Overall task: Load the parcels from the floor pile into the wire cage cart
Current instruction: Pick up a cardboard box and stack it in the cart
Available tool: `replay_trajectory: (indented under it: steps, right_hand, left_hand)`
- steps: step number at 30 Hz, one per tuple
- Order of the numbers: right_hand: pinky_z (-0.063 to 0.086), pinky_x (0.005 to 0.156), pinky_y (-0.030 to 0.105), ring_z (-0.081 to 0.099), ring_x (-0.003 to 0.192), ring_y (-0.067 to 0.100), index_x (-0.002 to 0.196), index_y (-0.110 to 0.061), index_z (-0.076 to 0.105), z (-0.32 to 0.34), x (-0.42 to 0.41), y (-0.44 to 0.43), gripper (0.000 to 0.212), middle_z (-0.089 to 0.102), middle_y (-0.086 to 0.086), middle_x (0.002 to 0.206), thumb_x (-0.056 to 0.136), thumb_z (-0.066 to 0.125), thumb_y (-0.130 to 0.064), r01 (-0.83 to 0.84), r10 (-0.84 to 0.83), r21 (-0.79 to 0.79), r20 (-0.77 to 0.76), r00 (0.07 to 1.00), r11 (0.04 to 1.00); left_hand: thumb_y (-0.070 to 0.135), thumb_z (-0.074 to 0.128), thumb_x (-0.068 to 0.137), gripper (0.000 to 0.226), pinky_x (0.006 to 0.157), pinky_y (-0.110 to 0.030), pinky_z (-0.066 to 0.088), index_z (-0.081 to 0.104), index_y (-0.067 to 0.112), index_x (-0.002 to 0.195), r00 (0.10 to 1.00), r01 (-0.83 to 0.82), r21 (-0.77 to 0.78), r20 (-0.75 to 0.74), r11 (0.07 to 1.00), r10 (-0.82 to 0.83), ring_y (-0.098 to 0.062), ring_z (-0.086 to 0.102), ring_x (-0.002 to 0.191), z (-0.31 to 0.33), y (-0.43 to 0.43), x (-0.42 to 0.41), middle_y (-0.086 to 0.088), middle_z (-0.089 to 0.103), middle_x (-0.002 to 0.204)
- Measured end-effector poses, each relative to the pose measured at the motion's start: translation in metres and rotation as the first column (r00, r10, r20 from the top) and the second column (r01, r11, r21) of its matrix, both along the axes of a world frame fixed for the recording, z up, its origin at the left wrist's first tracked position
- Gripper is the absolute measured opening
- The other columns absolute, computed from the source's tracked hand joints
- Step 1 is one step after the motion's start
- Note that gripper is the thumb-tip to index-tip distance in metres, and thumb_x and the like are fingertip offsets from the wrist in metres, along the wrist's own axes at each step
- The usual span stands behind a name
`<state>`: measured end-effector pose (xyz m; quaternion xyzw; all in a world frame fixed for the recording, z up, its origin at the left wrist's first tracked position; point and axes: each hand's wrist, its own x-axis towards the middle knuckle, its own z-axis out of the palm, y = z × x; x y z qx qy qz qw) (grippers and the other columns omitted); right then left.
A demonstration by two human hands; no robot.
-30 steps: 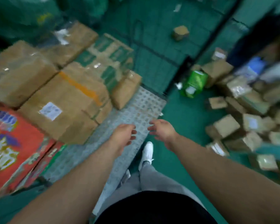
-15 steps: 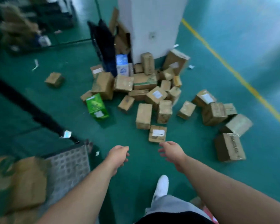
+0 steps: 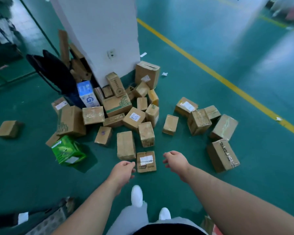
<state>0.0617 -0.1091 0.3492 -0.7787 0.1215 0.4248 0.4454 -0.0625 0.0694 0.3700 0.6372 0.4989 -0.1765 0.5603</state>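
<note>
A pile of several brown cardboard parcels (image 3: 134,116) lies on the green floor against a white pillar. Nearest me is a small flat parcel with a white label (image 3: 146,161). My left hand (image 3: 122,172) hovers just left of it, fingers loosely curled, holding nothing. My right hand (image 3: 175,161) hovers just right of it, fingers relaxed and empty. Neither hand touches the parcel. A taller plain parcel (image 3: 126,145) stands just behind it. Only the cart's perforated floor corner (image 3: 49,223) shows at the bottom left.
A green carton (image 3: 67,150) lies left of the pile and a blue-and-white box (image 3: 87,94) leans by the pillar (image 3: 98,36). A lone parcel (image 3: 8,128) sits far left. Bigger boxes (image 3: 223,156) lie right. A yellow floor line (image 3: 210,72) runs diagonally. My white shoes (image 3: 137,195) are below.
I have turned away from the loaded cart toward the floor pile and stepped closer. Both empty hands have reached forward to either side of the small labelled parcel.
</note>
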Motion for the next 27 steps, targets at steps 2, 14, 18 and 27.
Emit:
replay_trajectory:
  steps: [2, 14, 18, 27]
  right_hand:
    - [0.049, 0.074, 0.032, 0.063, 0.084, 0.020, 0.104, -0.016, 0.066, -0.005, 0.016, 0.006, 0.021, 0.072, 0.006, 0.101, 0.100, 0.050, -0.027, 0.031, -0.031, -0.006, -0.005, 1.000, 1.000]
    - [0.049, 0.075, 0.031, 0.064, 0.083, 0.017, 0.108, -0.016, 0.066, 0.008, 0.115, -0.047, 0.023, 0.072, 0.003, 0.099, 0.103, 0.049, -0.030, 0.514, -0.512, -0.014, 0.071, 0.856, 0.858]
    - [0.052, 0.079, 0.034, 0.065, 0.085, 0.018, 0.104, -0.015, 0.067, -0.011, 0.130, -0.090, 0.021, 0.072, 0.005, 0.101, 0.100, 0.051, -0.028, 0.609, -0.607, -0.049, 0.039, 0.793, 0.792]
    - [0.040, 0.057, 0.023, 0.059, 0.075, 0.012, 0.106, -0.015, 0.061, -0.041, 0.214, -0.241, 0.018, 0.069, 0.003, 0.101, 0.104, 0.045, -0.023, 0.617, -0.626, -0.128, -0.043, 0.779, 0.777]
  left_hand:
    - [0.033, 0.052, 0.105, 0.021, 0.066, -0.031, 0.043, 0.064, 0.015, 0.104, 0.999, 0.034, 0.015, -0.018, 0.999, -0.034, -0.021, 0.065, 0.088, -0.011, 0.015, 0.022, -0.006, 0.070, 0.106]
    - [0.030, 0.051, 0.105, 0.016, 0.086, -0.040, 0.056, 0.062, 0.018, 0.102, 0.876, 0.482, 0.047, -0.033, 0.875, -0.481, -0.025, 0.065, 0.096, 0.002, 0.000, 0.248, -0.007, 0.067, 0.103]
    - [0.031, 0.053, 0.105, 0.024, 0.069, -0.033, 0.048, 0.065, 0.011, 0.108, 0.812, 0.583, 0.004, -0.030, 0.812, -0.583, -0.021, 0.059, 0.079, -0.012, -0.047, 0.293, -0.008, 0.067, 0.099]
    - [0.032, 0.050, 0.106, 0.023, 0.069, -0.031, 0.045, 0.063, 0.013, 0.111, 0.639, 0.763, 0.002, -0.156, 0.646, -0.754, -0.022, 0.061, 0.087, -0.020, -0.178, 0.396, -0.008, 0.067, 0.108]
